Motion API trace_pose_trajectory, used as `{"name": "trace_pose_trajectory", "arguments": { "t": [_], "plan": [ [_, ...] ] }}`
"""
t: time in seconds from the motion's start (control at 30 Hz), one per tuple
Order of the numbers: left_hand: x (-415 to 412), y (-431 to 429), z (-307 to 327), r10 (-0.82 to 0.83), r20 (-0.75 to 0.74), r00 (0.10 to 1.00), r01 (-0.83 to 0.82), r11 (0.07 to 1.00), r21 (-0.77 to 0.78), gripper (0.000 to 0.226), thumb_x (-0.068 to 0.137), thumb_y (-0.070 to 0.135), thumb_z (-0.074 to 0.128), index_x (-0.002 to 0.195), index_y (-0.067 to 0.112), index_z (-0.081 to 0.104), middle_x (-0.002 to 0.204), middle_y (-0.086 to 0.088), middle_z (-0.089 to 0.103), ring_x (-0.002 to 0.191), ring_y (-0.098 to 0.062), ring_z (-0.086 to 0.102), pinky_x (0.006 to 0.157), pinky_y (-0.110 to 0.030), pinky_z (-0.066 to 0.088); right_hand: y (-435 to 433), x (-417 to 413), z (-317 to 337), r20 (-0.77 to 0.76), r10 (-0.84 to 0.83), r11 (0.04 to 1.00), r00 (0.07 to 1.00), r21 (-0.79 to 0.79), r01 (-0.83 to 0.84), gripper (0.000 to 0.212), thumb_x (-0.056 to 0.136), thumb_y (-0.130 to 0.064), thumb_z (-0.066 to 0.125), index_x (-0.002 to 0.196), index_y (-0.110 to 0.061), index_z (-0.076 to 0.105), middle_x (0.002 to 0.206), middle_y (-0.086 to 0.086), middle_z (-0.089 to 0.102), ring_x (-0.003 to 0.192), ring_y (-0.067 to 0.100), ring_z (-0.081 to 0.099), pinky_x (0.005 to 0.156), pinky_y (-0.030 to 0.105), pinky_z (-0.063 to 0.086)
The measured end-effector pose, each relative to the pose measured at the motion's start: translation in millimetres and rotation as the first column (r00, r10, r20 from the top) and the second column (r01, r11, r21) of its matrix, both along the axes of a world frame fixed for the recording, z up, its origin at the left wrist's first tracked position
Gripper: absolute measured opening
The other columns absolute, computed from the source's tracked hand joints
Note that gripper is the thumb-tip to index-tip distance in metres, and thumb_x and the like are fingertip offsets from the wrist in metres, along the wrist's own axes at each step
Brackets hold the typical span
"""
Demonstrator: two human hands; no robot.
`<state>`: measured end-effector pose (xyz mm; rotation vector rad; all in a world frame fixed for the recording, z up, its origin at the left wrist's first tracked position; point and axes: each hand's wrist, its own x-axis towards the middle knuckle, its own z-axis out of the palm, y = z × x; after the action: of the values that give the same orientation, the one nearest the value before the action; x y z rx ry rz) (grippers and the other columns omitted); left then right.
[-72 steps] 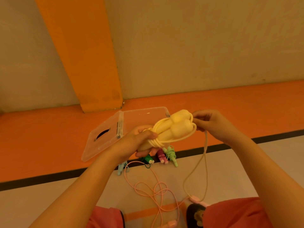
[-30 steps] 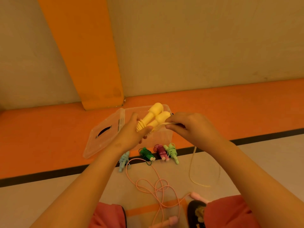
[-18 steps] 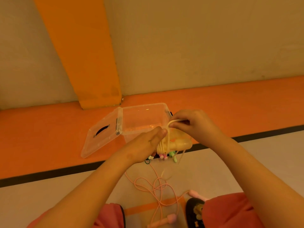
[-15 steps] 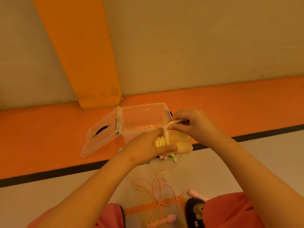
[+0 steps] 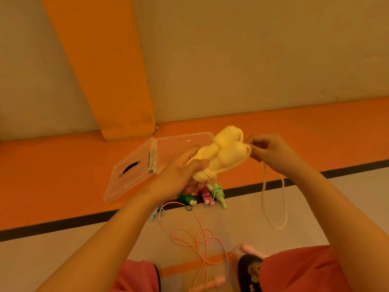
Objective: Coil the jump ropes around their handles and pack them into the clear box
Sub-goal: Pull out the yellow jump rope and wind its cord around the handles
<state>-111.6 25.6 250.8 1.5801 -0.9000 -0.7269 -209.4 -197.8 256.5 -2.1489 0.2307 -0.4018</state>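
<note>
My left hand (image 5: 181,173) grips the two yellow jump-rope handles (image 5: 223,152) side by side, with yellow cord wound around their lower part. Just right of the handle tops, my right hand (image 5: 267,152) pinches the yellow cord (image 5: 273,207); the slack hangs below it in a long loop. Behind the handles on the orange floor sits the clear box (image 5: 181,144), its lid (image 5: 130,175) folded open to the left. On the floor below lie a coiled dark green rope (image 5: 187,200), a coiled magenta rope (image 5: 205,193) and a coiled light green rope (image 5: 217,191).
A loose pink jump rope (image 5: 200,243) sprawls on the grey floor in front of me, one handle (image 5: 214,282) near my knees. A pale blue rope (image 5: 154,213) peeks out under my left forearm. A black line (image 5: 52,226) separates orange and grey floor. An orange pillar (image 5: 109,70) rises behind.
The handle bundle has tipped back up with the tops pointing up and right, and my right hand has moved the cord to the right of the tops. The hanging loop is shorter than 2.4 s ago.
</note>
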Motion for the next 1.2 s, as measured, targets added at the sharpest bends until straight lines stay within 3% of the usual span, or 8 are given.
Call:
{"name": "trace_pose_trajectory", "arguments": {
  "t": [0.1, 0.27, 0.47, 0.63, 0.73, 0.83, 1.0, 1.2],
  "plan": [
    [10.7, -4.6, -4.5, 0.066, -0.127, 0.990, -0.084, 0.987, -0.139, 0.017, 0.098, 0.022, 0.041, 0.112, 0.015, 0.049, 0.060, -0.007, 0.052, 0.042, -0.015, 0.032, 0.045, -0.024, 0.023, 4.4, 4.1, 1.3, 0.017, -0.002, 0.999, 1.000, -0.045, 0.003, 0.016, 0.089, -0.024, 0.059, 0.077, -0.023, 0.069, 0.051, -0.014, 0.052, 0.048, 0.001, 0.038, 0.047, 0.014, 0.031],
    [18.6, -12.3, -7.7, 0.058, -0.358, 0.932, -0.161, 0.951, -0.264, 0.023, 0.100, 0.026, 0.031, 0.116, 0.016, 0.044, 0.060, -0.005, 0.049, 0.038, -0.012, 0.031, 0.043, -0.020, 0.024, 14.1, 9.7, -4.2, -0.048, 0.053, 0.990, 0.997, -0.125, -0.059, 0.014, 0.089, -0.025, 0.061, 0.085, -0.020, 0.073, 0.059, 0.000, 0.051, 0.049, 0.002, 0.036, 0.047, 0.014, 0.029],
    [32.3, -12.0, -10.3, 0.213, -0.446, 0.869, -0.330, 0.922, -0.203, 0.025, 0.101, 0.028, 0.032, 0.096, 0.009, 0.047, 0.058, -0.004, 0.049, 0.037, -0.011, 0.032, 0.041, -0.018, 0.025, 25.5, 16.2, -8.5, -0.106, 0.079, 0.944, 0.991, -0.312, -0.108, 0.008, 0.088, -0.034, 0.062, 0.086, -0.031, 0.068, 0.066, -0.005, 0.059, 0.057, 0.005, 0.047, 0.053, 0.021, 0.032],
    [40.7, -6.7, -19.6, 0.389, -0.109, 0.915, -0.386, 0.921, 0.051, 0.014, 0.100, 0.024, 0.044, 0.103, 0.011, 0.047, 0.066, -0.010, 0.054, 0.037, -0.013, 0.037, 0.039, -0.018, 0.026, 37.7, 15.3, -1.9, -0.064, 0.058, 0.784, 0.996, -0.615, -0.085, 0.017, 0.090, -0.036, 0.059, 0.101, -0.026, 0.068, 0.070, -0.014, 0.059, 0.062, 0.005, 0.052, 0.055, 0.029, 0.041],
    [34.1, -5.7, -17.5, 0.251, 0.191, 0.949, -0.288, 0.936, 0.204, 0.013, 0.099, 0.019, 0.049, 0.110, 0.013, 0.048, 0.067, -0.006, 0.055, 0.033, 0.000, 0.042, 0.035, -0.015, 0.030, 43.9, 16.0, 0.8, 0.065, 0.136, 0.706, 0.989, -0.707, -0.051, 0.019, 0.089, -0.033, 0.061, 0.101, -0.021, 0.070, 0.087, -0.004, 0.068, 0.074, 0.013, 0.058, 0.057, 0.035, 0.046],
    [27.0, -3.8, -14.9, 0.066, 0.358, 0.931, -0.177, 0.941, 0.287, 0.012, 0.095, 0.022, 0.057, 0.107, 0.022, 0.053, 0.065, 0.005, 0.055, 0.041, 0.003, 0.049, 0.042, -0.011, 0.034, 42.1, 17.4, -2.4, 0.060, 0.188, 0.720, 0.980, -0.687, -0.096, 0.018, 0.086, -0.028, 0.066, 0.098, -0.016, 0.071, 0.089, -0.002, 0.067, 0.076, 0.005, 0.045, 0.060, 0.035, 0.046],
    [14.8, -9.6, -23.9, -0.186, 0.535, 0.824, -0.103, 0.880, 0.464, 0.040, 0.080, 0.057, 0.065, 0.109, 0.030, 0.059, 0.091, 0.010, 0.064, 0.084, -0.010, 0.059, 0.074, -0.033, 0.049, 48.9, 22.8, -12.5, -0.014, 0.258, 0.787, 0.966, -0.577, -0.218, 0.017, 0.080, -0.030, 0.072, 0.085, -0.014, 0.071, 0.084, -0.003, 0.065, 0.078, 0.007, 0.049, 0.066, 0.031, 0.043],
    [8.3, -11.4, -26.2, -0.176, 0.643, 0.745, -0.186, 0.872, 0.453, 0.034, 0.078, 0.063, 0.063, 0.094, 0.033, 0.064, 0.084, 0.007, 0.068, 0.078, -0.011, 0.063, 0.070, -0.040, 0.053, 48.3, 18.8, -9.1, -0.093, 0.238, 0.881, 0.967, -0.398, -0.255, 0.013, 0.073, -0.029, 0.078, 0.075, -0.019, 0.069, 0.076, -0.007, 0.062, 0.075, 0.013, 0.058, 0.065, 0.028, 0.044]
  ]
}}
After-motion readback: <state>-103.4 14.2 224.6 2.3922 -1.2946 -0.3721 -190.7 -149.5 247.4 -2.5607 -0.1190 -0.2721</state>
